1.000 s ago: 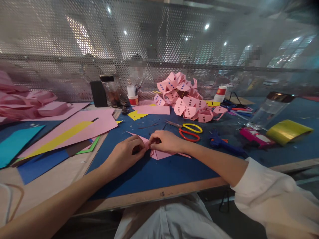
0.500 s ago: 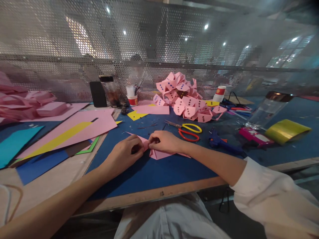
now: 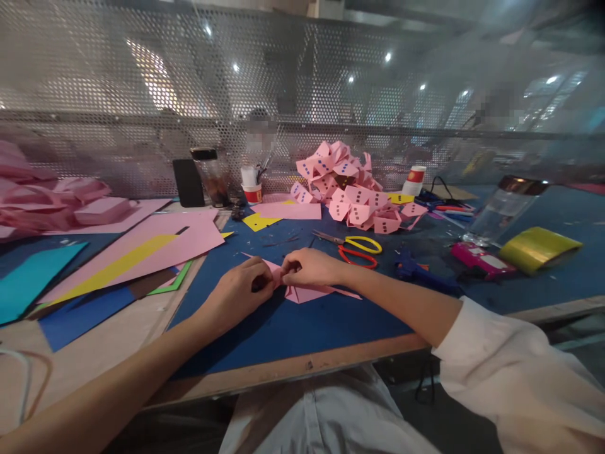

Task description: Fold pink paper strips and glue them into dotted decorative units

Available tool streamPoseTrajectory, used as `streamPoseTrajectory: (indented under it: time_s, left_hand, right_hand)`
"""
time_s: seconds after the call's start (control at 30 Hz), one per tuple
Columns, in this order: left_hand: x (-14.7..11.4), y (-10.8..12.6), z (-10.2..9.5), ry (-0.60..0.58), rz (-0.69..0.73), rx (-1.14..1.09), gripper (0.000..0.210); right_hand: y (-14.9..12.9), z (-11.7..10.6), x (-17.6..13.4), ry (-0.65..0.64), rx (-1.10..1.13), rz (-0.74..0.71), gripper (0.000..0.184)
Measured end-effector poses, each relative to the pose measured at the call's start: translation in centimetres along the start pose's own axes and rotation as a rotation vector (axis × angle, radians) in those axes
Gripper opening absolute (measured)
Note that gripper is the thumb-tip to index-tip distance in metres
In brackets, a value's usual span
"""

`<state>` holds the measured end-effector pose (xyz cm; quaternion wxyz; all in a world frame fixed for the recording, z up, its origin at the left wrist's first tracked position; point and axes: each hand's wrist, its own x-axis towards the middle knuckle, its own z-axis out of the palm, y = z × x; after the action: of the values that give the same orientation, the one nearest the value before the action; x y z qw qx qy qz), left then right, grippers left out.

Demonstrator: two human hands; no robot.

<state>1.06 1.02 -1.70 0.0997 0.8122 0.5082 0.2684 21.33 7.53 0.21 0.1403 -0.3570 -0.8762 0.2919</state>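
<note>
Between my two hands a folded piece of pink paper [image 3: 306,294] rests on the blue table mat [image 3: 265,340]. My left hand [image 3: 246,284] is closed, its fingers pinching the paper's left part. My right hand [image 3: 309,267] pinches the same paper close beside the left fingertips. A narrow pink strip of it sticks out below my right wrist, and a pointed corner shows beyond my left fingers. The exact fold under the fingertips is hidden. Just past my right hand lie scissors [image 3: 360,249] with one yellow and one red handle loop.
Folded pink paper pieces with dark dots [image 3: 352,202] are heaped at the back. A blue glue gun [image 3: 420,271], a magenta tool [image 3: 481,260], a yellow tape roll [image 3: 539,250] and a clear bottle [image 3: 501,211] stand right. Coloured sheets [image 3: 155,252] spread left; a perforated metal screen [image 3: 212,82] rises behind.
Both hands stay pinched on the pink paper in nearly the same place. The camera view has shifted slightly; no object has visibly been moved.
</note>
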Motion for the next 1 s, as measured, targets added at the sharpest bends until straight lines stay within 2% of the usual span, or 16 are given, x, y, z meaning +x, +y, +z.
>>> streamPoseTrajectory:
  time_s: [0.5, 1.0]
  left_hand:
    - [0.0, 0.0, -0.3, 0.0, -0.035, -0.04, 0.017]
    - [0.1, -0.3, -0.2, -0.012, -0.01, -0.001, 0.016]
  right_hand:
    - [-0.4, 0.6, -0.2, 0.081, -0.098, 0.056, 0.014]
    - [-0.3, 1.0, -0.2, 0.122, -0.117, 0.042, 0.01]
